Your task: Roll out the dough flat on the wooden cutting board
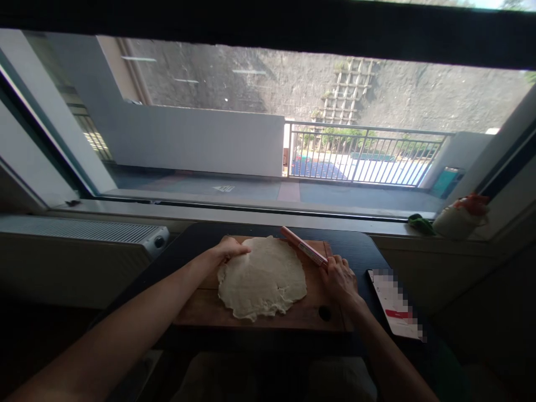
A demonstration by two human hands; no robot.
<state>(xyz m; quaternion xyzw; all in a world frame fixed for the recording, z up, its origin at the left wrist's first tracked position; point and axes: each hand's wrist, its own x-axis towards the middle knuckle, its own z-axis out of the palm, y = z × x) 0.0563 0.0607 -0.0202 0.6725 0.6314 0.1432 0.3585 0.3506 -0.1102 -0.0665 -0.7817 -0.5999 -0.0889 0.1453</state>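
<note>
A thin, uneven round of rolled-out dough (263,279) lies flat on a wooden cutting board (201,310), its edges ragged and its lower part slightly torn. My left hand (229,248) pinches the dough's upper left edge, the thumb lying on top and the fingers mostly hidden. To the right of the dough, my right hand (338,273) is wrapped around the near end of a pinkish rolling pin (304,245). The pin slants up and left across the board's far right corner, beside the dough.
The board rests on a dark table (355,245). A phone (396,307) lies at the table's right. Beyond stands a window sill (293,220) with a white pot (458,220) and a green item (421,224). A radiator (84,229) is at left.
</note>
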